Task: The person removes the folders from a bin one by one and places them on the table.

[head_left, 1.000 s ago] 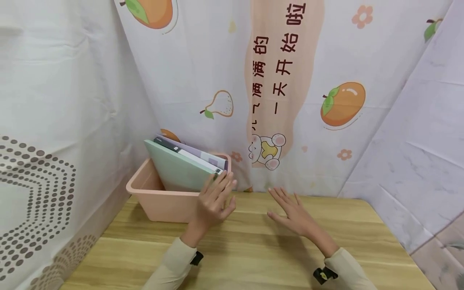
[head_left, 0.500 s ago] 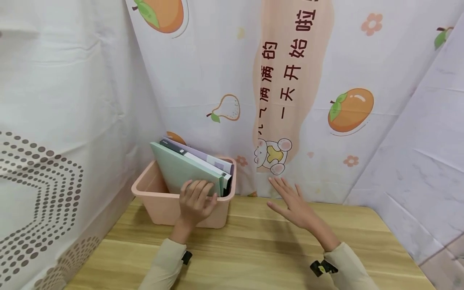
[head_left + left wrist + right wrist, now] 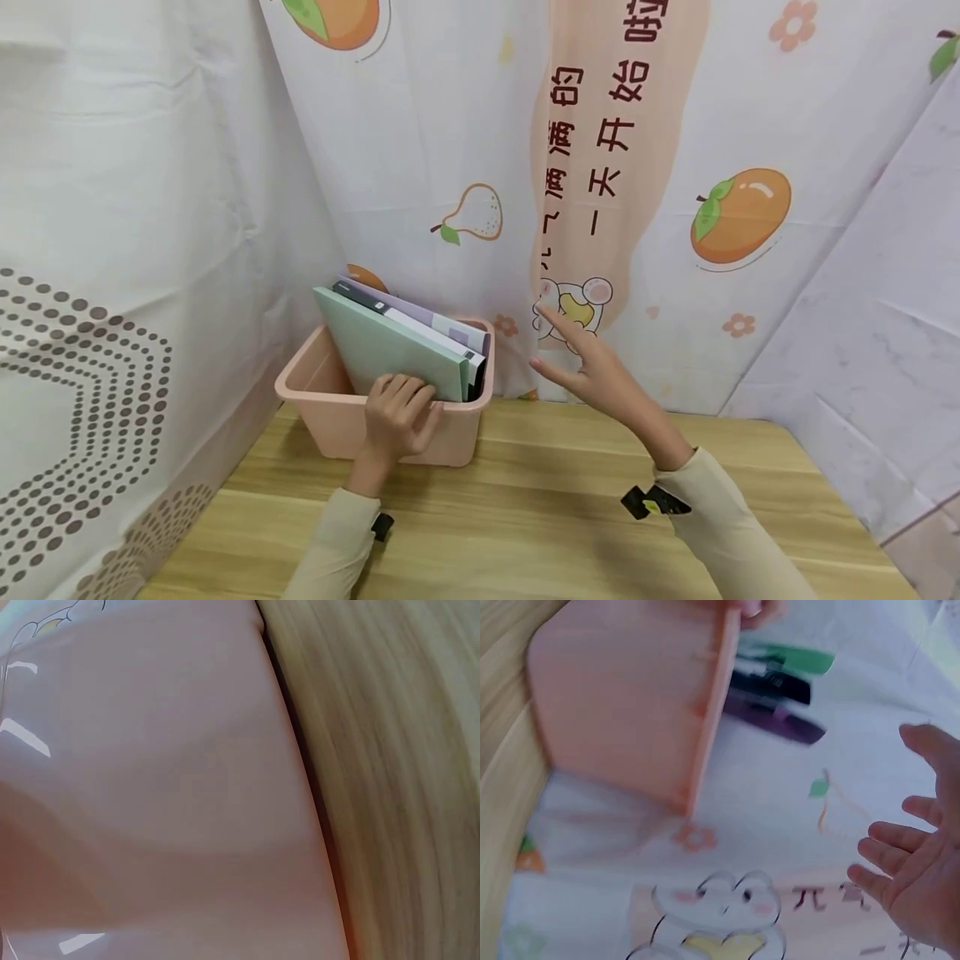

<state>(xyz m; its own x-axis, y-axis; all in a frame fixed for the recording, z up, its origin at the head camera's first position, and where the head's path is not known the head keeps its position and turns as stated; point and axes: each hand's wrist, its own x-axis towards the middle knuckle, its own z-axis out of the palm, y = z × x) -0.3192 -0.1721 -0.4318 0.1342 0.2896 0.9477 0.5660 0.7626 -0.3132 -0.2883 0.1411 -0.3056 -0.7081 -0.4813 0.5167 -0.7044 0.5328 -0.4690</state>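
Steadying apparently provided: pink rectangular plastic bin (image 3: 339, 427), rim (image 3: 322, 397) gripped by left hand (image 3: 393, 419); right hand (image 3: 595, 372) raised higher than before, fingers extended, nothing held.

From here I read 元气满满的, partly hidden by a fold, and 一天开始啦 on the hanging cloth (image 3: 652, 242); print on the black-and-white folder (image 3: 422, 331) is too small.

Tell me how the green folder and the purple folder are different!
The green folder sits in front; the purple folder sits at the back. The green folder shows its broad face, while the purple folder shows just a narrow strip. Both tilt in the pink bin and poke out.
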